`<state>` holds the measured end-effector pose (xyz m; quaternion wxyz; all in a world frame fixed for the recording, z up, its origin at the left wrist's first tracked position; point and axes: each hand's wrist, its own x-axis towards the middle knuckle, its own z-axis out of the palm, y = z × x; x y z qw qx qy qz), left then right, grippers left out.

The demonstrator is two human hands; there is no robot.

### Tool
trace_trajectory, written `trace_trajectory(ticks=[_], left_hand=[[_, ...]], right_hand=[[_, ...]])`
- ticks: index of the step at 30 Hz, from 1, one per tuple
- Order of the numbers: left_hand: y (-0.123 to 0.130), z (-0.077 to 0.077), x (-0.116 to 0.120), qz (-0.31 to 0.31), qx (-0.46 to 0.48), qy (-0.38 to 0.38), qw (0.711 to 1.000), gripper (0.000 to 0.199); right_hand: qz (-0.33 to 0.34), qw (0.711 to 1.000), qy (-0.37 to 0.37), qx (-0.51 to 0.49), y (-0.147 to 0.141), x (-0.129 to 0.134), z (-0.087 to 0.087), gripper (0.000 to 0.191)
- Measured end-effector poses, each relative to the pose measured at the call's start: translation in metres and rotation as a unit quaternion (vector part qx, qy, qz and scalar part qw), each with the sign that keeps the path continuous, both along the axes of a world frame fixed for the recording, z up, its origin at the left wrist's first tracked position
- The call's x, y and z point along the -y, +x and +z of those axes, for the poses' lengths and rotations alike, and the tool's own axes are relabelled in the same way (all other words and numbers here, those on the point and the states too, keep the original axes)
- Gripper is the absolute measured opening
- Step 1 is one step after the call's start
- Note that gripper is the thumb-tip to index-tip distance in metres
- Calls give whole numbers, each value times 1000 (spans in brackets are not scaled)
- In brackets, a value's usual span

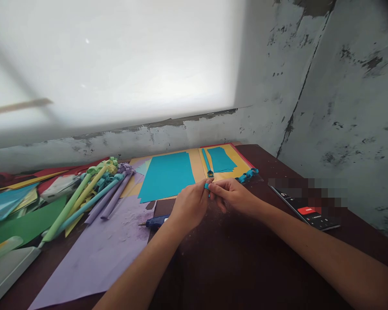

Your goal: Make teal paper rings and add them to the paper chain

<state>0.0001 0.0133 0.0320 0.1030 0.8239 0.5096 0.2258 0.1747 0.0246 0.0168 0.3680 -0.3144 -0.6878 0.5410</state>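
Between my two hands a small blue paper strip [207, 186] is pinched at the fingertips, curled into what looks like a loop. My left hand [191, 204] is closed on its left side, and my right hand [231, 193] grips it from the right with thumb and forefinger. Just beyond my fingers lies a rolled blue paper tube [206, 160] with a ring at its near end. Several blue paper rings [247, 175] sit in a row to the right. A blue-handled glue gun [157, 221] rests left of my left wrist, partly hidden by that arm.
Large blue sheets [170, 174] and smaller blue pieces [221, 159] lie at the back on yellow paper [242, 161]. Rolled paper stems [80, 193] with curled tops are heaped at left, beside a lilac sheet [106, 249]. A phone [305, 209] lies at right; walls stand behind.
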Motion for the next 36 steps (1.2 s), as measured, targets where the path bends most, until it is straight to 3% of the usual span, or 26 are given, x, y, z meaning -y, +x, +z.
trace_trajectory(ticks=[5, 8, 13, 18, 22, 26, 30, 33, 36], left_hand=[[0, -2, -2, 47, -45, 46, 997, 40], [-1, -3, -3, 79, -76, 72, 991, 54], [-5, -3, -1, 36, -114, 95, 988, 52], [-3, -10, -3, 1, 2, 3, 1000, 46], [-1, -12, -7, -21, 75, -26, 997, 47], [-2, -7, -7, 38, 17, 6, 999, 45], [-3, -4, -5, 84, -55, 58, 993, 57], [-5, -6, -4, 81, -76, 94, 989, 58], [-5, -6, -3, 47, -58, 78, 994, 50]], right_hand=[[-9, 1000, -1, 6, 2, -1, -1, 54], [-5, 1000, -2, 7, 2, -3, -4, 52], [5, 1000, 2, 8, 1, -4, -8, 51], [16, 1000, -4, -16, -1, -3, -6, 50], [12, 1000, 1, -12, 0, -1, -3, 51], [2, 1000, -2, 0, 2, -1, -1, 53], [-8, 1000, -4, 8, 1, -1, -1, 53], [-8, 1000, -7, 9, 1, -2, -1, 52], [2, 1000, -5, 2, 1, -2, -2, 50]])
